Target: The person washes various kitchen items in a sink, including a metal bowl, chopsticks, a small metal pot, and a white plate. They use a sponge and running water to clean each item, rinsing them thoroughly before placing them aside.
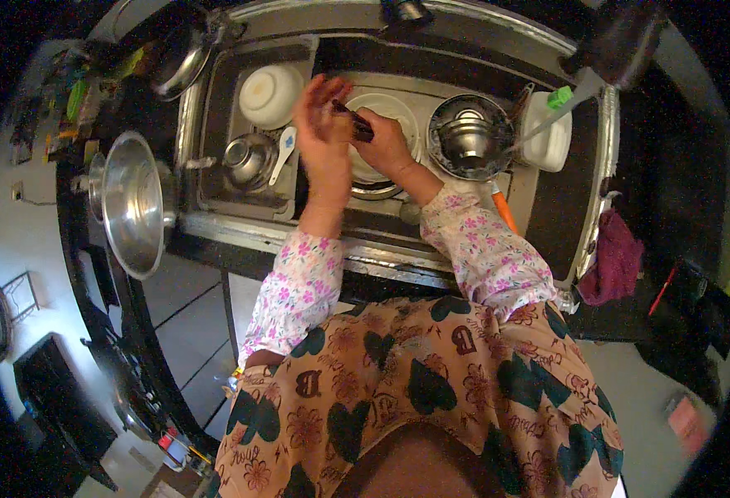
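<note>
Over the sink, my right hand (384, 148) is closed round a dark, slender thing (358, 126) whose kind I cannot make out. My left hand (323, 124) is raised just beside its far end, fingers apart and somewhat smeared by motion; whether it touches the dark thing is unclear. Below both hands lies a pale round dish (405, 112), partly covered by them. A white spoon (283, 155), a steel bowl (249, 159) and a white bowl (272, 97) rest in the left basin, close to my left hand.
Right of my hands stand a metal pan (441, 162) with steel bowls in it and a white rectangular container (558, 137). An orange handle (504, 209) sticks out near the front. A big steel basin (135, 203) stands left of the sink; a maroon cloth (612, 261) hangs at the right.
</note>
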Motion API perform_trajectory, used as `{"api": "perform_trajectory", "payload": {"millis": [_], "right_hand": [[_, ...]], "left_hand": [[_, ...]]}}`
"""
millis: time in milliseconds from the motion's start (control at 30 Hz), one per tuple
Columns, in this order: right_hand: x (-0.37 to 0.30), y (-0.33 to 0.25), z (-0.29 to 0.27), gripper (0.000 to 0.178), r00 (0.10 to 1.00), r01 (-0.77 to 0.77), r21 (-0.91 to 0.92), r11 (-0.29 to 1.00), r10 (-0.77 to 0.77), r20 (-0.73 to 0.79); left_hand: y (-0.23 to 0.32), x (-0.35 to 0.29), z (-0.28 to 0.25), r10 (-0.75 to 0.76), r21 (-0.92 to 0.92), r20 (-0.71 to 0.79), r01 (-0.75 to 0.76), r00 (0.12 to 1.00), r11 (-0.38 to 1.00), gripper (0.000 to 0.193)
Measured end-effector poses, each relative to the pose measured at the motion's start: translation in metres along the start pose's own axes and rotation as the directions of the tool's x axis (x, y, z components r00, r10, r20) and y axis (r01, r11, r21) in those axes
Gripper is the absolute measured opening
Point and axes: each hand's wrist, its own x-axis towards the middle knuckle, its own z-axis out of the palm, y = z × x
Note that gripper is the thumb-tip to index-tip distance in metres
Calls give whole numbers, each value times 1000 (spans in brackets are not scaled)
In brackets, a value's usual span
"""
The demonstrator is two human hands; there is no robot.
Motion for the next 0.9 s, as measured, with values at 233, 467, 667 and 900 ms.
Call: {"api": "perform_trajectory", "payload": {"millis": [233, 467, 667, 900], "right_hand": [[-28, -29, -91, 24, 816, -326, 539, 777, 519, -254], [-17, 25, -152, 35, 759, -387, 436, 812, 549, -350], [-42, 15, -119, 61, 843, -103, -457, 883, -166, -511], [-46, -16, -136, 60, 876, -110, -450, 886, -127, -465]], "left_hand": [[-11, 2, 4, -390, -152, -38, 380, 920, 912, 44], [-67, -11, 105, -734, -205, 417, 842, 537, 499, 46], [-114, -38, 150, -467, -479, 782, 877, 413, -26, 47], [-103, -33, 159, -349, -430, 844, 903, 408, 15, 55]]}}
